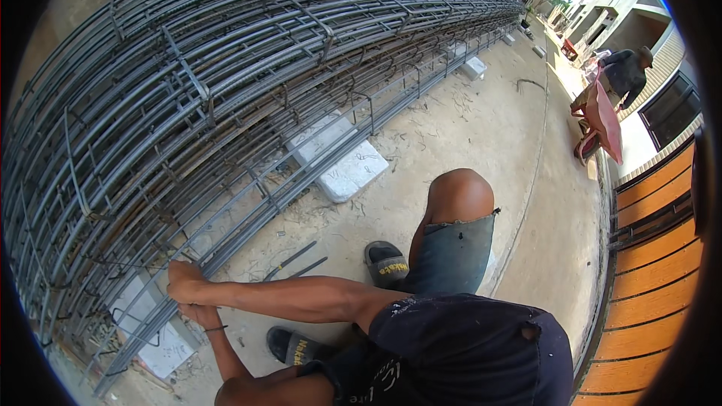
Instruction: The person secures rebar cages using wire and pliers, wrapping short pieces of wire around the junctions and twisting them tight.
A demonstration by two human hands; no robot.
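My right hand is curled in a fist at the near bundle of steel rebar, with a thin wire running into it from the left. My left hand, with a thin dark band at its wrist, is just below and against the right one. Its fingers are mostly hidden, so what it holds cannot be told. Square stirrups stand around the bars. White blocks lie beneath the bundle, and another block is below my hands. Two dark rod-like pieces, one with a yellow mark, lie beside my right forearm.
Long stacked rebar cages run along the wall at the upper left. My sandalled feet are on the concrete ground, among wire scraps. A person with a red wheelbarrow is at the upper right, near an orange slatted gate.
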